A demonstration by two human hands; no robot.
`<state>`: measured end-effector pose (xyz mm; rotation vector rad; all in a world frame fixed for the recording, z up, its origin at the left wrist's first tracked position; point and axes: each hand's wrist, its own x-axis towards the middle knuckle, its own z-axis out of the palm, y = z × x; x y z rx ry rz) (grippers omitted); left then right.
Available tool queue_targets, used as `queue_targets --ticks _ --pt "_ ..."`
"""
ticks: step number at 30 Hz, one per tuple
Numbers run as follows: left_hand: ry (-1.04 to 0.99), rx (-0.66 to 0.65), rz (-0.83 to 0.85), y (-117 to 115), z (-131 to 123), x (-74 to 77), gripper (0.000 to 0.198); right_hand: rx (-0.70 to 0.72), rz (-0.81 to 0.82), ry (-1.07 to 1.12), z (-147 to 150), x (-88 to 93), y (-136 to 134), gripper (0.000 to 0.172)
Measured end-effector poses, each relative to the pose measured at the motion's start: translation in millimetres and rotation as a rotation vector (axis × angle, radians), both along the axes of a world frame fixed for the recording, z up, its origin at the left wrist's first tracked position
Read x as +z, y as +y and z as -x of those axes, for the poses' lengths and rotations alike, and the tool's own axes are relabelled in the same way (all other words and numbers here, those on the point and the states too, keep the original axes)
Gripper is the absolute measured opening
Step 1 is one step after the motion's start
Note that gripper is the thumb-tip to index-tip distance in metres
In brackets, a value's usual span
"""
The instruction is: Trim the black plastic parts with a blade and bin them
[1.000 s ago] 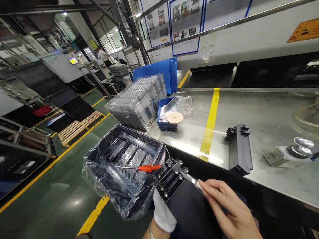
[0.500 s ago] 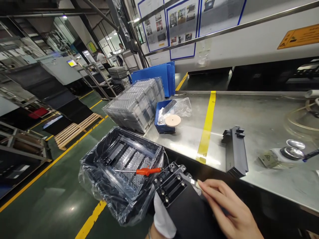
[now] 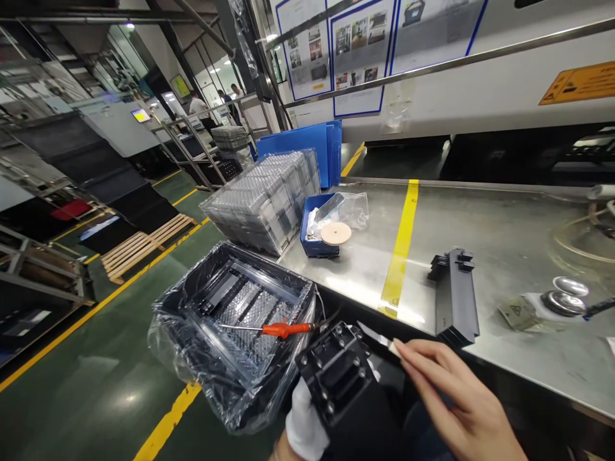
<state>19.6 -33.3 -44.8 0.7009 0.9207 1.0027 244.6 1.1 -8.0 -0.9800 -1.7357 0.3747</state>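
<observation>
My left hand (image 3: 305,419), in a white glove, holds a black moulded part (image 3: 339,378) low in the view, with several metal inserts in its end face. My right hand (image 3: 456,397) is bare and pinches a small knife blade (image 3: 377,336) between thumb and fingers. The blade's tip sits very close to the part's corner. Left of the part stands a black tray (image 3: 259,269) wrapped in clear plastic film. A red-handled screwdriver (image 3: 283,329) lies across the tray, and its shaft points left.
A steel bench (image 3: 504,224) with a yellow stripe carries a black part (image 3: 456,301), a blue bin (image 3: 312,243) with a wooden disc (image 3: 335,234), and metal discs (image 3: 562,301). A stack of clear trays (image 3: 259,205) stands beside the bin. Two people (image 3: 198,105) are far back.
The black part has turned in my left hand, its end face tipping toward me. The blade has come off the part's edge and moved slightly right and up.
</observation>
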Motion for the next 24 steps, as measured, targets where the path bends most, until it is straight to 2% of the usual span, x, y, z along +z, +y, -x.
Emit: queue_targets --ticks 2,4,7,9,13,15,17,19,22,24 --pt "0.119 -0.016 -0.100 7 -1 19.2 0.050 0.024 0.012 -0.010 -3 2.9 1 0.026" --pt "0.395 -0.027 -0.289 10 1 31.4 0.065 0.072 0.037 -0.038 -5 6.0 0 0.027" --pt "0.818 -0.053 -0.580 10 8 34.5 0.082 0.052 0.043 -0.078 -7 9.3 -2 0.026" --pt "0.913 -0.066 -0.665 8 13 31.3 0.086 0.060 0.043 -0.091 -8 10.2 -3 0.026" --pt "0.799 -0.088 -0.755 10 19 29.3 0.074 0.059 0.078 -0.044 -9 9.8 -1 0.021" --pt "0.710 -0.129 -0.723 13 20 31.0 0.058 0.094 0.248 0.035 -7 10.0 1 0.026" --pt "0.649 -0.187 -0.659 16 20 32.5 0.049 0.192 0.522 0.099 -4 10.7 2 0.048" --pt "0.579 -0.209 -0.613 18 18 33.8 0.045 0.301 0.754 0.148 0 10.7 2 0.063" --pt "0.440 -0.198 -0.617 19 15 36.5 0.044 0.423 0.905 0.223 7 9.3 0 0.065" --pt "0.323 -0.161 -0.521 18 13 36.9 0.044 0.482 0.954 0.239 9 9.4 0 0.063"
